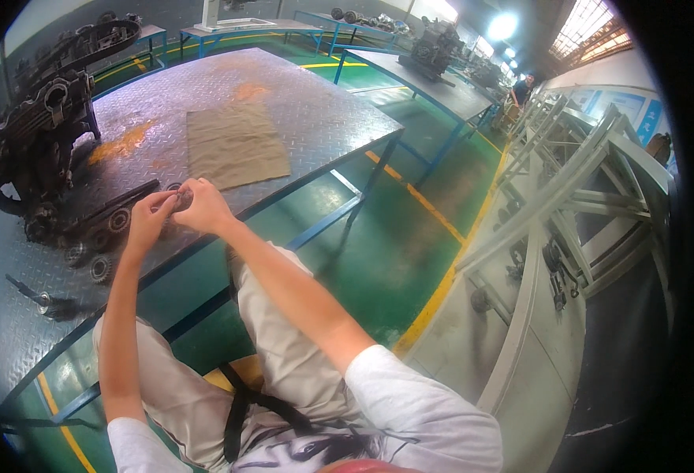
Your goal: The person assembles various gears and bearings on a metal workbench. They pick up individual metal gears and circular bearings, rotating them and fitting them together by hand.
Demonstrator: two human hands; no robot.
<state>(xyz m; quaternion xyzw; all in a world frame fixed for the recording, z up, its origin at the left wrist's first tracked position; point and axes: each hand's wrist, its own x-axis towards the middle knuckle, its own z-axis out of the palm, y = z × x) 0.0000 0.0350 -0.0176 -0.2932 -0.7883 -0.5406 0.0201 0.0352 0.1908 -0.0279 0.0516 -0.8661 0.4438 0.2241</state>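
Over the near edge of the steel-topped table, my left hand (147,224) and my right hand (207,210) meet, fingertips pinched together. Between them is a small dark metal part (180,201), mostly covered by the fingers, so its exact kind does not show. Just left of my hands lie a metal gear (118,219) and a long dark bar (130,195). Closer to the table edge rest another toothed gear (101,270) and a smaller round part (76,254). A tan cloth (236,148) is spread flat beyond my right hand.
A large dark machine casing (51,118) stands at the table's left. Near the left front lies a metal piece with a rod (35,296). A second table (442,87) bears an engine (434,51). White metal frames (576,181) line the right. A person (523,91) is far off.
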